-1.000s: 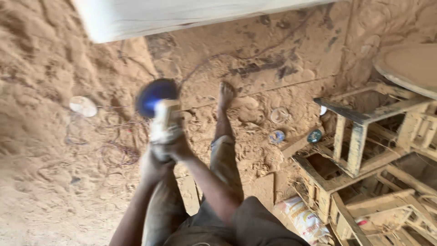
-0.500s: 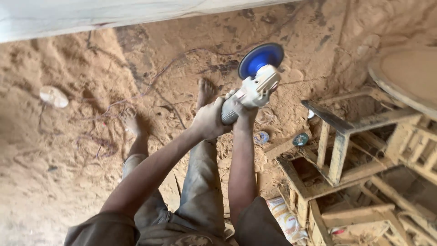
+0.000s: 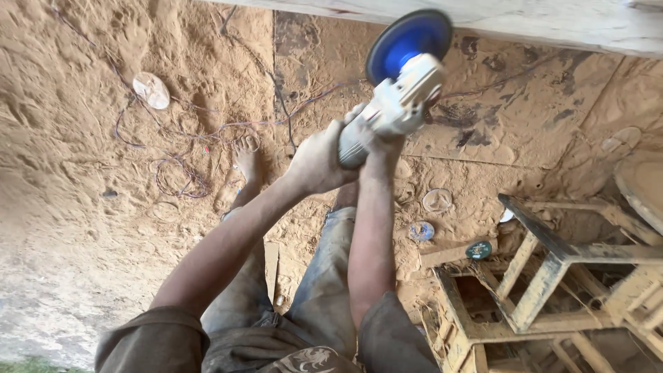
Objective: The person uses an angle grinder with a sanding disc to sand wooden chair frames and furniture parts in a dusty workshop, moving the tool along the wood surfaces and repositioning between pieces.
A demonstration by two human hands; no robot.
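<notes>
I hold the grinder (image 3: 395, 110) up in front of me with both hands, out at arm's length over the sandy floor (image 3: 76, 207). My left hand (image 3: 319, 160) is wrapped tight around the grey rear of its body, fingers curled fully closed on it. My right hand (image 3: 378, 141) grips the same body just ahead of the left, from below; most of it is hidden behind the tool, so I cannot see every finger, but it is clearly clamped on. The two hands sit touching each other along the handle.

The grinder points up and to the right, tilted, with its blue disc (image 3: 407, 43) at the top, close under the pale wooden board (image 3: 539, 24) that runs across the upper edge of my view. Whether the disc touches the board, I cannot tell.

Below my arms I see my dusty trousers (image 3: 324, 276) and one bare foot (image 3: 247, 164) in the sand. Thin wires (image 3: 181, 181) lie looped on the ground to the left, near a pale round disc (image 3: 151, 90). To the right stand dusty wooden stools (image 3: 552, 276), with small round discs (image 3: 421, 231) lying just beside them.
</notes>
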